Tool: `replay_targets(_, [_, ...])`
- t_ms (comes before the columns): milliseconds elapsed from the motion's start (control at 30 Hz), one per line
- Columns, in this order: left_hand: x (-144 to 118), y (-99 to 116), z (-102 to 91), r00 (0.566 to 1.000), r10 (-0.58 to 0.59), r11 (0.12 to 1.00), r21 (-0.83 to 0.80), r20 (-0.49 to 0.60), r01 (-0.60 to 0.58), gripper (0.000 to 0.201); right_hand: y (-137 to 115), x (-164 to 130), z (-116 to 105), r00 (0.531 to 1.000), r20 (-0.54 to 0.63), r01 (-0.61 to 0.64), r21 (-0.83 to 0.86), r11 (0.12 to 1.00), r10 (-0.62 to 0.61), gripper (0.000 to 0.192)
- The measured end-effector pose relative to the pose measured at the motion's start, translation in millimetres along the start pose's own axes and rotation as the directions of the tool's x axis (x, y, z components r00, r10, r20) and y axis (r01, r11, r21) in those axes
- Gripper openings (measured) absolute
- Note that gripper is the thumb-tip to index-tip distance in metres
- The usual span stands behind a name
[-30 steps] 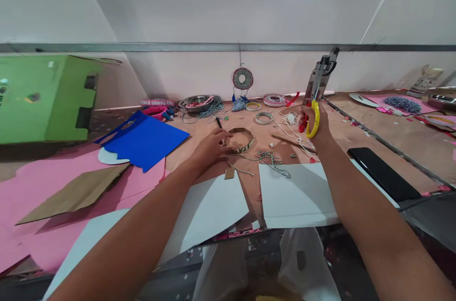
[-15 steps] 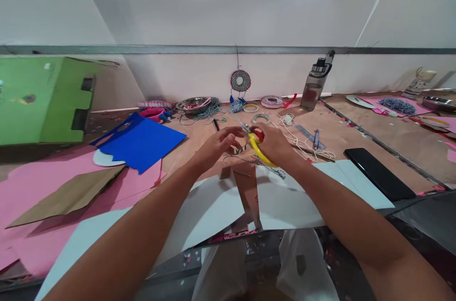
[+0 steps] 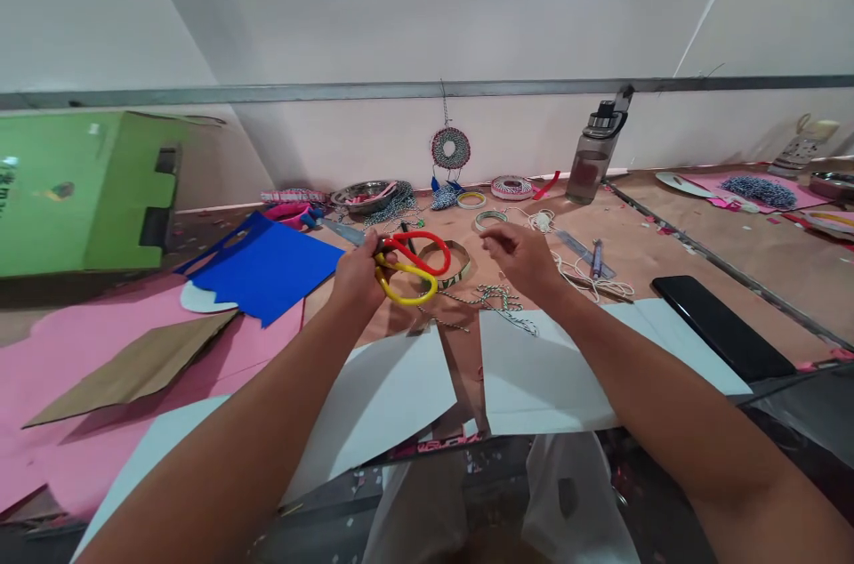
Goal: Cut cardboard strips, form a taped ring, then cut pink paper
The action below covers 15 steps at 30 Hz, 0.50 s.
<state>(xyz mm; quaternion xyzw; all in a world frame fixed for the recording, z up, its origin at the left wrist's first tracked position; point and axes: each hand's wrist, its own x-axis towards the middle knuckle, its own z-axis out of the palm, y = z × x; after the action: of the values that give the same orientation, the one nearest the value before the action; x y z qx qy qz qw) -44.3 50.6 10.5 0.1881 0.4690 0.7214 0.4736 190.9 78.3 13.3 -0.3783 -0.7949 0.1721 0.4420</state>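
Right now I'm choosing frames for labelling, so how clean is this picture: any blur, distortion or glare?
Head view: wide-angle distortion bends the metal rail and stretches both forearms at the edges. The scissors in the left hand are sharp, the right hand only slightly soft. Light is soft and even, with faint shadows under the white paper. The windows at the top blow out.
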Motion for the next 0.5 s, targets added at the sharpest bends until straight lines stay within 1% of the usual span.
replay_targets(67, [6.2,3.0,-2.1,0.997,-0.064,0.995,-0.079,-0.049,0.06,0.023,8.8,1.7,0.8,0.999,-0.037,-0.034,-0.011,0.999,0.033,0.019])
replay_targets(133, [10.2,4.7,-2.7,0.99,-0.118,0.985,-0.135,-0.078,0.106,0.024,12.8,0.0,6.1,1.0,-0.02,-0.018,-0.032,0.999,0.018,0.018])
replay_targets(233, [13.4,7.8,-1.5,0.981,-0.155,0.973,-0.193,-0.119,0.13,0.025,10.8,-6.4,16.6,0.994,0.091,0.058,-0.038,0.998,-0.054,0.016])
replay_targets(333, [15.2,13.4,0.5,0.979,-0.137,0.971,-0.217,-0.151,0.103,0.023,8.5,-12.5,24.1,0.978,0.187,0.106,-0.064,0.992,-0.093,0.02])
replay_targets(433, [16.4,21.3,2.2,0.983,-0.109,0.973,-0.217,-0.147,0.075,0.023,12.2,-15.9,29.3,0.958,0.264,0.158,-0.15,0.976,-0.114,0.035])
replay_targets(500, [17.2,27.5,2.6,0.984,-0.093,0.977,-0.207,-0.153,0.06,0.023,16.0,-17.5,32.5,0.929,0.355,0.181,-0.202,0.962,-0.101,0.044])
